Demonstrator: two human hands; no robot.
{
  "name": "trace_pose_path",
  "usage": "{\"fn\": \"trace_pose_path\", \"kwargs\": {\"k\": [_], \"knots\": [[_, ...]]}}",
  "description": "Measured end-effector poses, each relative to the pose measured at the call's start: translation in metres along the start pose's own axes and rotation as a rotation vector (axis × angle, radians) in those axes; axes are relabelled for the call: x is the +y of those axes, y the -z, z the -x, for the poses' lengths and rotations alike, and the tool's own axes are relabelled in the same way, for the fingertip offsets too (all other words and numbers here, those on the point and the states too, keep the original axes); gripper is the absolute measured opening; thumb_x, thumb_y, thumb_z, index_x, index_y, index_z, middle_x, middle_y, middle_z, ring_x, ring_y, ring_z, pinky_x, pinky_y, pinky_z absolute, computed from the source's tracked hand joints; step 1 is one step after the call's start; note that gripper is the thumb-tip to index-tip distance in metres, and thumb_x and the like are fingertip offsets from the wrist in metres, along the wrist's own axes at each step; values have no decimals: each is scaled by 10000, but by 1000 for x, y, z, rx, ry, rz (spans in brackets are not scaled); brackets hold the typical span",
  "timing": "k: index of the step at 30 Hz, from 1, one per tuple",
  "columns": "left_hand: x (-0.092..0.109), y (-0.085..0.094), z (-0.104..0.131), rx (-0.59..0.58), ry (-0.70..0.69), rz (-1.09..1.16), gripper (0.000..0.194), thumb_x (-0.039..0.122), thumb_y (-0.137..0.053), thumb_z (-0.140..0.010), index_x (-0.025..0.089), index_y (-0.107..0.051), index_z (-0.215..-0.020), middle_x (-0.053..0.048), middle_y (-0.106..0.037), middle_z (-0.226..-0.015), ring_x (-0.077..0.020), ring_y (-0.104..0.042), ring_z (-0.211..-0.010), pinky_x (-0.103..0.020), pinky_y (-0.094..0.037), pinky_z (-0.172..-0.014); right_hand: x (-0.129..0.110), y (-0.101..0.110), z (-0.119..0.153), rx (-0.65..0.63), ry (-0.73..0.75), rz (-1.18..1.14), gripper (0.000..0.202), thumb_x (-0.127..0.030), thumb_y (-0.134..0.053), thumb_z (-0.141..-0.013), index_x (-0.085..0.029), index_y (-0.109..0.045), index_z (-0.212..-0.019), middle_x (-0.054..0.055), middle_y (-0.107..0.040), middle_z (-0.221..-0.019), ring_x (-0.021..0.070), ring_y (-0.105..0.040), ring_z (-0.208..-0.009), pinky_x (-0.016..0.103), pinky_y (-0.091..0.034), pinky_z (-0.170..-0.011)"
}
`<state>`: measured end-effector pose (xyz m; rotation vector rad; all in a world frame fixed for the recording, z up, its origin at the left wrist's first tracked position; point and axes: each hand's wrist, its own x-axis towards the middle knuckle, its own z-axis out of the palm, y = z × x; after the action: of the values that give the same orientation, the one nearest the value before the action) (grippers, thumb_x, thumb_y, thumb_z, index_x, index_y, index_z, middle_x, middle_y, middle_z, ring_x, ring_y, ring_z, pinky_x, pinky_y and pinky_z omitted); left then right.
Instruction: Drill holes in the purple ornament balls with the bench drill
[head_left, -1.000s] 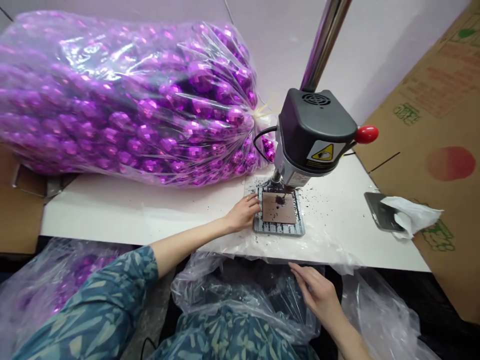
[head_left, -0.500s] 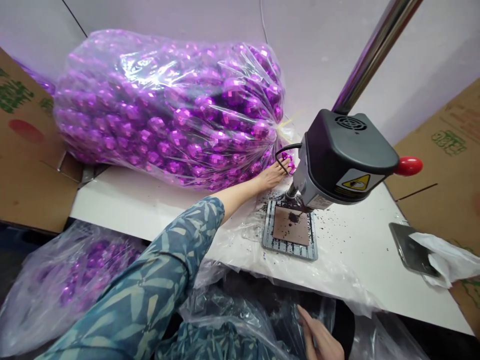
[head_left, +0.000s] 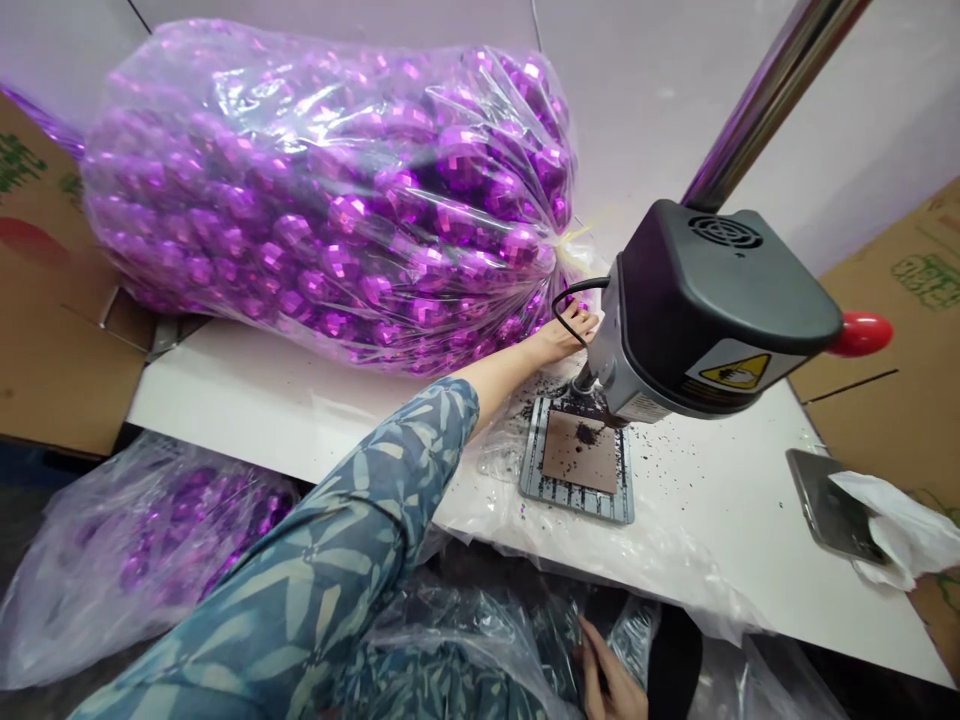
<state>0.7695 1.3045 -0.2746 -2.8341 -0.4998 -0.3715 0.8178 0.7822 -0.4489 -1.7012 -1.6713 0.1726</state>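
My left hand reaches across the table to just behind the drill press, its fingers bent downward beside the tied neck of a big clear bag of shiny purple faceted balls. A bit of purple and something white show at the fingertips, but what they hold is partly hidden. Low in front of me, my right hand has its fingers together on the clear plastic bag over my lap. Under the drill lies a brown square board with a dark hole, on a slotted grey base plate.
Dark shavings are scattered around the base plate. A phone and a crumpled white tissue lie at right. Cardboard boxes stand on both sides. Another bag of purple balls hangs low at left. A black cable loops beside the drill.
My left hand's fingers have curled more behind the drill. My right hand has shifted slightly left and down. The view has moved a little closer to the table.
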Motion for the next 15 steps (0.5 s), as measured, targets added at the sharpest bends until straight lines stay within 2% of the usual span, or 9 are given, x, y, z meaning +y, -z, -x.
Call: {"fn": "trace_pose_path", "kwargs": {"k": [5, 10, 12, 15], "knots": [[4, 5, 15, -15, 11, -12, 518, 50, -482, -861, 146, -621, -1350, -183, -611, -1427, -360, -533, -1390, -676, -260, -1258, 1, -2, 2, 23, -81, -49, 304, -247, -560, -930, -239, -772, -1148, 38, -785, -989, 131, -762, -769, 124, -608, -740], [17, 15, 35, 5, 9, -127, 464, 15, -419, -879, 90, -665, -1265, -219, -638, -1343, -364, -581, -1335, -609, -387, -1213, -2, -3, 1, 35, -135, -89, 306, -277, -556, -943, -216, -765, -1157, 43, -787, -940, 106, -751, -720, 105, -593, -725], [20, 18, 45, -3, -34, -151, 432, 6, -397, -894, 53, -677, -1220, -246, -648, -1304, -368, -594, -1316, -588, -438, -1172, -3, -3, 1, 35, -152, -99, 306, -293, -556, -945, -210, -767, -1150, 45, -786, -918, 104, -748, -706, 101, -588, -710], [21, 19, 61, 4, -147, -109, 402, 20, -406, -924, 79, -671, -1221, -240, -637, -1339, -351, -592, -1327, -573, -471, -1147, -3, -2, 2, 28, -174, -106, 311, -321, -550, -950, -214, -769, -1143, 45, -785, -906, 107, -748, -707, 99, -584, -683]]}}
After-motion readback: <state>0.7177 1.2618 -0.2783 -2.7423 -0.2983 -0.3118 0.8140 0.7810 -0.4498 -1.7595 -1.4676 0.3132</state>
